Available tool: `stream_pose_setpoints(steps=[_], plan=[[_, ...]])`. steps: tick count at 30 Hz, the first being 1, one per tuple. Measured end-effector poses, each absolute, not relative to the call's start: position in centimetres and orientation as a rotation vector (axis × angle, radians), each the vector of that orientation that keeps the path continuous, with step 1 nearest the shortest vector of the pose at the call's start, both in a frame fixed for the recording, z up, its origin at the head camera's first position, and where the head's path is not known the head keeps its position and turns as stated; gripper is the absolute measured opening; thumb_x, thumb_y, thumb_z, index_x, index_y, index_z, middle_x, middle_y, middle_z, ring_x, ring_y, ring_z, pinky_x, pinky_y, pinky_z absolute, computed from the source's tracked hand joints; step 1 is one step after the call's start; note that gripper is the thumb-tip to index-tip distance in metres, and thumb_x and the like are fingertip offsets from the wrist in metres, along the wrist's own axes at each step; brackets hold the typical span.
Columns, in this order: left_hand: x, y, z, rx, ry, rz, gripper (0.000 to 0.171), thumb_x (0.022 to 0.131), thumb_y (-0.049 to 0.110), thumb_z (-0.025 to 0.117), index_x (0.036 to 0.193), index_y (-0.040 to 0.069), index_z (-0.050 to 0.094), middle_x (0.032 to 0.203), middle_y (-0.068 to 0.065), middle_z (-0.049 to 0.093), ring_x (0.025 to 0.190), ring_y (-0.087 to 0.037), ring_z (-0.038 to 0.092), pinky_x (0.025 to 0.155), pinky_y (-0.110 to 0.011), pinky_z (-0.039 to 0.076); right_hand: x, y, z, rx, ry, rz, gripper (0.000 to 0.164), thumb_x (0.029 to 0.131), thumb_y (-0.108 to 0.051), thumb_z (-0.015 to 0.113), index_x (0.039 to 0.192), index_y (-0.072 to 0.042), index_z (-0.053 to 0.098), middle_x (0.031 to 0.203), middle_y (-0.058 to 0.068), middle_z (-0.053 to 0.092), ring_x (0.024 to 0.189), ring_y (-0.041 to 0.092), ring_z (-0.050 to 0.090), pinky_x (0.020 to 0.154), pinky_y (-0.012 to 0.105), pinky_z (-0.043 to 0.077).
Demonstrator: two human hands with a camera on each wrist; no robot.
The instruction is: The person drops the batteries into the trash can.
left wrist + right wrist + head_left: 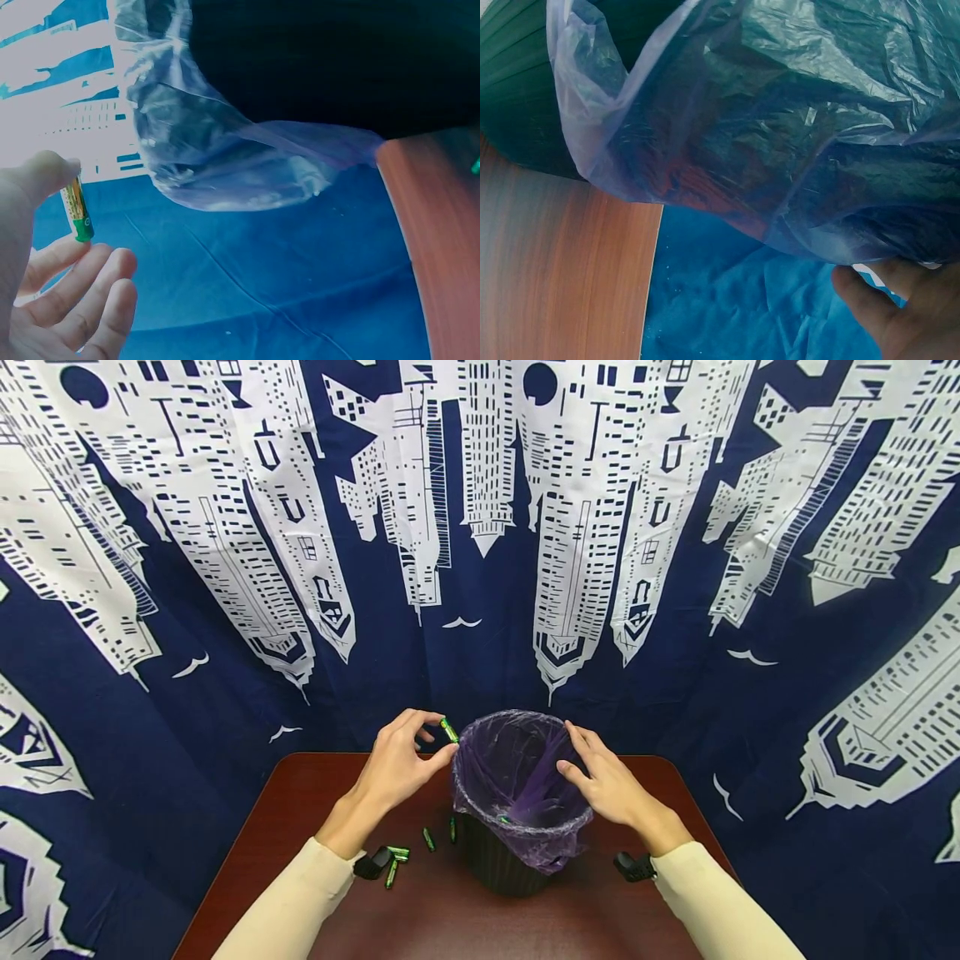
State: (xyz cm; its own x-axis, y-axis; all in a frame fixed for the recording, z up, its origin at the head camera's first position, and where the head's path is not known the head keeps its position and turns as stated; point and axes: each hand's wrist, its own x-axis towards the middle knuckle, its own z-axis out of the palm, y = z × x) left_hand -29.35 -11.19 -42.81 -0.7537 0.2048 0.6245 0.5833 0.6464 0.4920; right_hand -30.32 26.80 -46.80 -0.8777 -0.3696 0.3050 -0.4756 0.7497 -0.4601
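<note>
My left hand [401, 760] pinches a green and gold battery [449, 730] by its ends between thumb and index finger, beside the left rim of a bin. In the left wrist view the same battery [78, 208] hangs between thumb and fingertip, the other fingers loosely bent. The dark ribbed bin [498, 864] is lined with a thin purple plastic bag [542, 850], folded outward over its rim. At the right rim, my right hand [611, 781] rests with extended fingers, its thumb over the opening. Inside the bag shows a small green piece [505, 820].
Several more green batteries [428, 839] lie on the brown wooden table [420, 918], left of the bin. Behind the table hangs a dark blue curtain [390, 685] printed with white buildings.
</note>
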Motion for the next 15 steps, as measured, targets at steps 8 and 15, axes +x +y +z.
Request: stream_pose_setpoints(steps=[8, 15], plan=[[-29.8, -9.7, -41.5, -0.677, -2.282, -0.982, 0.048, 0.093, 0.019, 0.099, 0.133, 0.001, 0.079, 0.119, -0.017, 0.083, 0.095, -0.028, 0.084, 0.085, -0.048, 0.073, -30.2, 26.8, -46.6, 0.671, -2.757, 0.810, 0.078, 0.120, -0.035, 0.059, 0.181, 0.004, 0.030, 0.181, 0.030, 0.042, 0.166, 0.056, 0.048, 0.135, 0.076, 0.039], [-30.0, -8.6, -40.6, -0.700, -2.307, -0.996, 0.049, 0.094, 0.020, 0.099, 0.134, 0.001, 0.077, 0.121, -0.016, 0.082, 0.099, -0.028, 0.085, 0.091, -0.049, 0.073, -30.3, 26.8, -46.7, 0.670, -2.759, 0.805, 0.077, 0.120, -0.030, 0.061, 0.181, 0.005, 0.031, 0.181, 0.030, 0.043, 0.166, 0.055, 0.049, 0.135, 0.076, 0.039]])
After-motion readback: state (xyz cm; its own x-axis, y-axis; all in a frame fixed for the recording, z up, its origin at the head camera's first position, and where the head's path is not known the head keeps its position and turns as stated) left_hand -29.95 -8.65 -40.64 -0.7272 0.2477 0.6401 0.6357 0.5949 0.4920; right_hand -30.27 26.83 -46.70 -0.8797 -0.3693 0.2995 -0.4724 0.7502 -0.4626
